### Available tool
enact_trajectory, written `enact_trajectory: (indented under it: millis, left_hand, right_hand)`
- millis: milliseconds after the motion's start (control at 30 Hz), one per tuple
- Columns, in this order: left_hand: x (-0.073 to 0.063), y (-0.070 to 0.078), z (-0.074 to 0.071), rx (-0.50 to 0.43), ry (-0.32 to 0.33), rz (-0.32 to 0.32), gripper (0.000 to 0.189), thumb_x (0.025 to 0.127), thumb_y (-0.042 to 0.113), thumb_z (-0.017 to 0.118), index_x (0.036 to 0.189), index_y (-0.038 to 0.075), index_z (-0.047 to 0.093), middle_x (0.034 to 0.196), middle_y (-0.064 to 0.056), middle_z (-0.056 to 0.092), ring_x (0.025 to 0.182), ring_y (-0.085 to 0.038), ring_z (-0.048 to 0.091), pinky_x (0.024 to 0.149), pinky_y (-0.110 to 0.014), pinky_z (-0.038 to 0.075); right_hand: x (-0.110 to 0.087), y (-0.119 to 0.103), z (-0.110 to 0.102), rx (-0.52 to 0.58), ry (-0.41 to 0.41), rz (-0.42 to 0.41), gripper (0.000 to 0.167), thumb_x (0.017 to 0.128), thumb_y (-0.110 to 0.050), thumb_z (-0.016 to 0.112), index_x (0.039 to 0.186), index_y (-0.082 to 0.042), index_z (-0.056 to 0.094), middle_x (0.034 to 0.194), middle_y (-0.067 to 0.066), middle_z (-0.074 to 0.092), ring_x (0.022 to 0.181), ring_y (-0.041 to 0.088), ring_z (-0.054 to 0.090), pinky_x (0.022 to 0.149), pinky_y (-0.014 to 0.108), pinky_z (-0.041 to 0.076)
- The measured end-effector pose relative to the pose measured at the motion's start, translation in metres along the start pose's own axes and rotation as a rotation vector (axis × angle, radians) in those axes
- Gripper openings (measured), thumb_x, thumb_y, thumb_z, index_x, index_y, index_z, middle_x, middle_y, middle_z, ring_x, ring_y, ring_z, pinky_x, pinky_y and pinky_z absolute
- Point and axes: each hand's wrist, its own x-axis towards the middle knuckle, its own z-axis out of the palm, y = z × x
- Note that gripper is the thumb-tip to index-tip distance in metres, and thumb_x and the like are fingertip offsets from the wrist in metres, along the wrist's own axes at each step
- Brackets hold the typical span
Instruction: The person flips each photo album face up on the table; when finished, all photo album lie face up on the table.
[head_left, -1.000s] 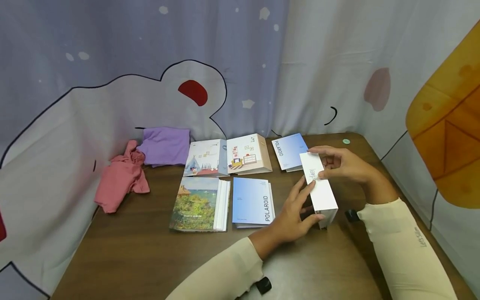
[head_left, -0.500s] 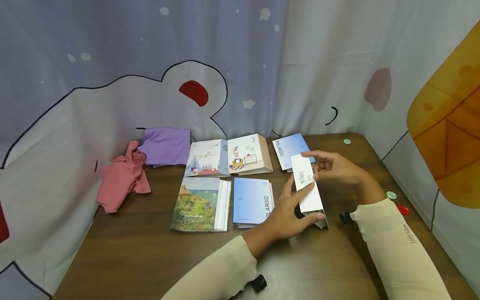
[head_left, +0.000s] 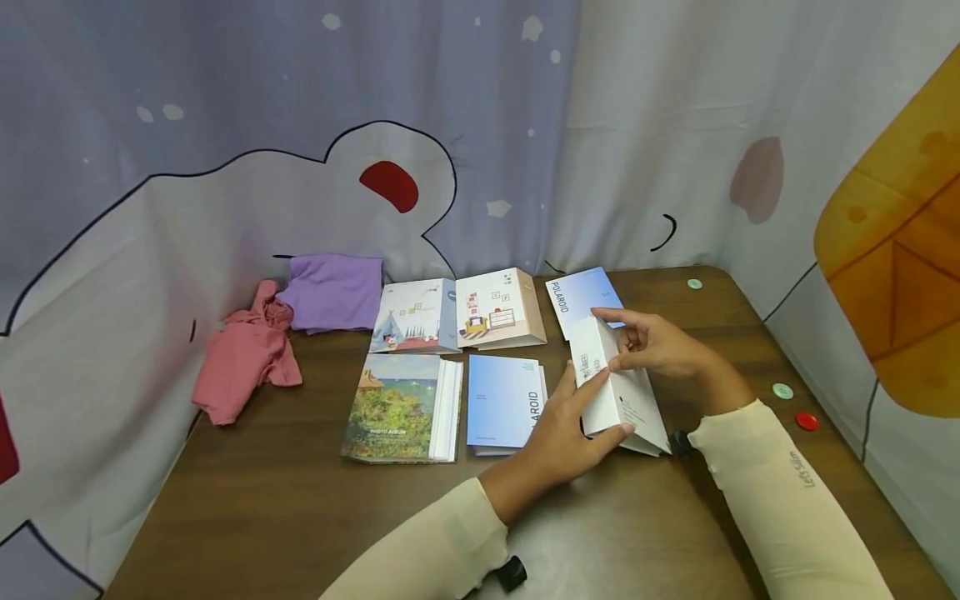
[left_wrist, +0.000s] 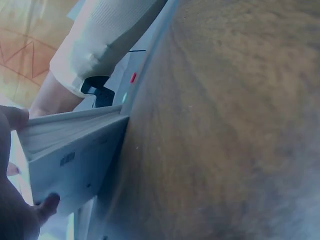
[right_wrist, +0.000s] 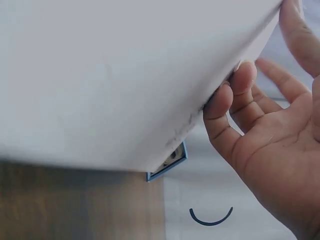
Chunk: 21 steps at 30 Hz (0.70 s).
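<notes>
A white book [head_left: 637, 404] with dark lettering stands spine up on the table, leaning, between both hands. In the left wrist view its page edges show between the two covers of the book [left_wrist: 77, 162]. My left hand [head_left: 562, 437] grips its near end, thumb on one side and fingers on the other. My right hand [head_left: 663, 346] holds the far part of the spine, thumb at the spine's edge and forefinger at the far corner. The right wrist view shows curled fingertips [right_wrist: 220, 100] against the book's edge. A blue POLAROID album [head_left: 581, 300] lies just behind the book.
Left of the hands lie another blue POLAROID album [head_left: 501, 404], a landscape-covered photo album [head_left: 393, 408] and two illustrated albums [head_left: 416, 312]. Purple cloth [head_left: 335, 292] and pink cloth [head_left: 247, 358] lie farther left. Green discs [head_left: 782, 391] and a red disc [head_left: 806, 422] sit near the right edge.
Both hands have shifted the white book a little left and tilted it, so its right-hand cover now shows. The right forearm has moved left, uncovering a green disc and the red disc.
</notes>
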Motion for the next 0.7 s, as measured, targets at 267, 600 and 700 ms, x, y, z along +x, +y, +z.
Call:
enact_trajectory:
  millis: [267,600,700]
  left_hand:
    - [-0.003,-0.009,0.004,-0.086,0.003,-0.041,0.081,0.092,0.031,0.084,0.163,0.011,0.052,0.165,-0.02,0.047,0.129,-0.026,0.063,0.097,-0.023,0.055]
    - [-0.01,-0.012,0.005,-0.033,0.02,-0.076,0.079,0.092,0.032,0.081,0.162,0.012,0.051,0.157,-0.022,0.054,0.128,-0.031,0.064,0.102,-0.036,0.058]
    - [-0.011,-0.015,0.005,-0.031,0.014,-0.061,0.08,0.094,0.034,0.08,0.163,0.011,0.048,0.161,-0.025,0.052,0.136,-0.034,0.062,0.107,-0.043,0.057]
  right_hand:
    - [-0.002,0.0,0.006,-0.184,0.093,0.082,0.075,0.093,-0.001,0.084,0.16,0.004,0.05,0.074,0.005,0.059,0.066,0.006,0.054,0.057,0.024,0.047]
    - [-0.007,0.002,0.008,-0.342,0.13,0.279,0.073,0.098,-0.022,0.084,0.161,-0.005,0.052,0.14,0.036,0.063,0.092,0.021,0.061,0.07,0.026,0.054]
    - [-0.011,0.001,0.008,-0.32,0.108,0.349,0.076,0.1,-0.028,0.082,0.165,-0.007,0.048,0.159,0.033,0.051,0.089,0.022,0.064,0.07,0.032,0.058]
